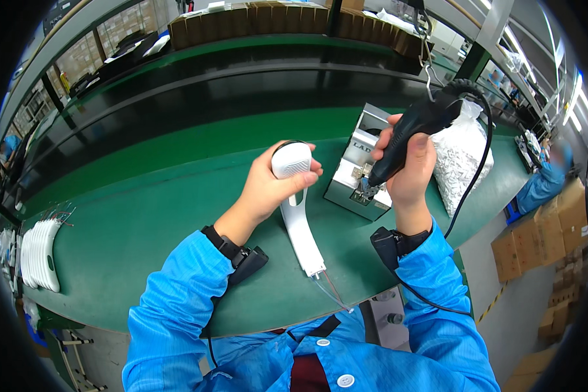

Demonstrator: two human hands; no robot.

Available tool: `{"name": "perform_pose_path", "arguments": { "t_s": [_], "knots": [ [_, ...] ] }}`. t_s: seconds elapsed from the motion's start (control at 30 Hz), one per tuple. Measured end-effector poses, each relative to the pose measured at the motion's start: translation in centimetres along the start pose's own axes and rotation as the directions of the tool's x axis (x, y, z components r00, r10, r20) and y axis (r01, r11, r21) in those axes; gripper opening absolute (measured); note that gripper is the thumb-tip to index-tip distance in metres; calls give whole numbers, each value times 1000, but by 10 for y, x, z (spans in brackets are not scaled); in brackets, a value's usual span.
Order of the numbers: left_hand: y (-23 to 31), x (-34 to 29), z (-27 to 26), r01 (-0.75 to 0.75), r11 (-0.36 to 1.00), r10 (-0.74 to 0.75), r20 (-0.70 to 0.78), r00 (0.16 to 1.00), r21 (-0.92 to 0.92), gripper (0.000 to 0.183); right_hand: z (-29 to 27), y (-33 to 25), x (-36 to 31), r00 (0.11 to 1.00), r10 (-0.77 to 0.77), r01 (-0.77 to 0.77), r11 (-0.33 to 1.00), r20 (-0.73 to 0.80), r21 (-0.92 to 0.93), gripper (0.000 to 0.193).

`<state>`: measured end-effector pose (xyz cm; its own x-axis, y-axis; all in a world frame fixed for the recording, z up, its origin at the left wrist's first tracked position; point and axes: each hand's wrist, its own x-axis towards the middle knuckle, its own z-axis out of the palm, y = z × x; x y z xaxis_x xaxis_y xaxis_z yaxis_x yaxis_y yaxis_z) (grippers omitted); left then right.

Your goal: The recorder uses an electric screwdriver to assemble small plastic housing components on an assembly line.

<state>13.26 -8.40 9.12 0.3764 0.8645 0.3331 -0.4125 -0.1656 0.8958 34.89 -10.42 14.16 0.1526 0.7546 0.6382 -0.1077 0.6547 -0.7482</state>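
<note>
My left hand (271, 183) is closed round the head of a white handheld device (302, 238), long and slightly curved, with a ribbed rounded top. Thin wires (333, 297) trail from its lower end towards me. In my right hand (411, 166) is a black electric screwdriver (408, 134), tilted with its tip down and left. That tip is at the metal mouth of a grey box-shaped screw feeder (349, 176); whether it touches a screw is too small to tell. A metal hook and a black cable (480, 163) run from the screwdriver's upper end.
Right of the feeder stands a clear bag of small white parts (462, 157). Several white curved housings with wires (39, 255) are lined up at the far left of the green bench (144, 261). Brown cartons (255, 23) line the back shelf. A co-worker in blue (545, 186) sits at the right.
</note>
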Motion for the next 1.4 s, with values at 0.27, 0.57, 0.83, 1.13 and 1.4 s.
{"name": "perform_pose_path", "arguments": {
  "t_s": [0.27,0.57,0.83,1.13,1.4],
  "knots": [
    [6,25,3,-57,998,57,-43,997,10,36,2,11,7,993,112,-111,992,22,-58,55],
    [7,21,14,-130,991,132,-32,991,43,25,40,24,-59,978,180,-200,956,107,214,80],
    [8,20,15,-136,985,142,-50,989,108,25,54,27,-78,936,308,-340,917,172,207,97],
    [6,21,15,-133,983,140,-50,989,123,26,59,43,-81,937,290,-331,917,194,224,85],
    [8,19,14,-49,996,53,-56,997,79,29,60,45,-82,908,359,-391,911,215,129,86]
  ]
}}
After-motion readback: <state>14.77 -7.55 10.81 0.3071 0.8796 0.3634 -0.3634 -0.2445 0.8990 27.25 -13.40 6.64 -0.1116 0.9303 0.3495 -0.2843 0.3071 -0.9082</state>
